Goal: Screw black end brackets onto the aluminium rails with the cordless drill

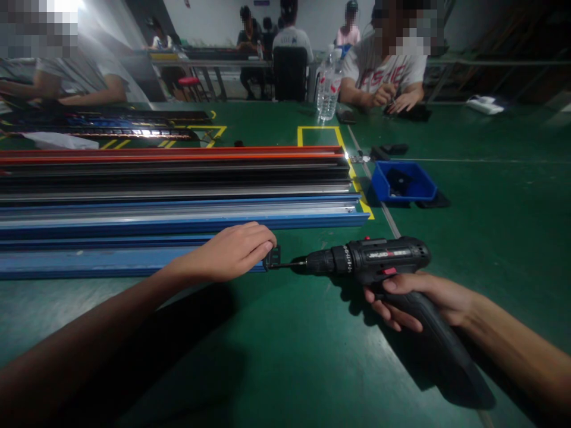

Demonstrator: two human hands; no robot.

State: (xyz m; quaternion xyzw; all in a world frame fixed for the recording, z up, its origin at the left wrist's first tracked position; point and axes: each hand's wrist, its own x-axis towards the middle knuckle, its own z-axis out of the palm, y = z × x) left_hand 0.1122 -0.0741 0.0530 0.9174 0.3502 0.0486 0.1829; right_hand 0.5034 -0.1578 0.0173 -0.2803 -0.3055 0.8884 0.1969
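My right hand (401, 297) grips a black cordless drill (388, 254), its long bit (288, 265) pointing left. The bit's tip meets a small black end cap (273, 257) at the end of a blue metal rail (134, 260). Over that end lies my left hand (241, 249), closed, its fingers curled down at the end cap. The palm and fingertips hide much of the joint. Whether the bit sits in a screw I cannot tell.
Behind lie further rails: a blue rail (312, 222), black ones and an orange rail (223, 152). A blue bin (404, 181) with small dark parts stands right of them. Water bottles (329, 89) stand farther back. Co-workers sit across the green table (312, 351).
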